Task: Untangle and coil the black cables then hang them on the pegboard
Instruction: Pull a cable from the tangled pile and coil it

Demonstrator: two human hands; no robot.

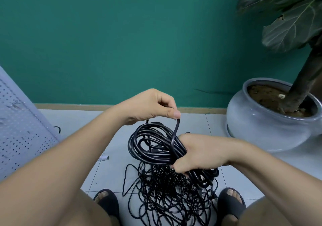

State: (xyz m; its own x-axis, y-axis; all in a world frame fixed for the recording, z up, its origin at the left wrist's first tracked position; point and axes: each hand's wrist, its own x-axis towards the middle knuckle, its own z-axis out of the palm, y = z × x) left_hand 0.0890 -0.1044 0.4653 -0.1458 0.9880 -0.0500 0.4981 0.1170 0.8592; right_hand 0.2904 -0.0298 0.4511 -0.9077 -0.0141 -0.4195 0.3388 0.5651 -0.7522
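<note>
Head view. Two bare hands at work, both closed on black cable. Left hand (153, 105) is raised, thumb and forefinger pinching one strand (175, 131) at its top; the strand drops from that pinch in a soft S-curve to the right hand (200, 152). The right hand's fingers are curled tight round one coil (153, 158) of thick, smooth, round-sectioned cable, many loops bunched together, the free loops fanning out leftward from the fist. Below both sets of fingers, on the floor (115, 170), lies one loose tangle (162, 178) of thinner black cable, matted and looping, spread between two dark open-toed slippers (107, 201). Left of the left fingers, well apart, one pale perforated pegboard (20, 130) leans, its face dotted with rows of small holes. Right of the right hand, one round, glossy pale-grey pot (257, 124) holds soil and one plant (303, 79) with a rough trunk and broad veined leaves. Floor is pale square tile; the wall (122, 43) beyond the fingers is matt teal.
</note>
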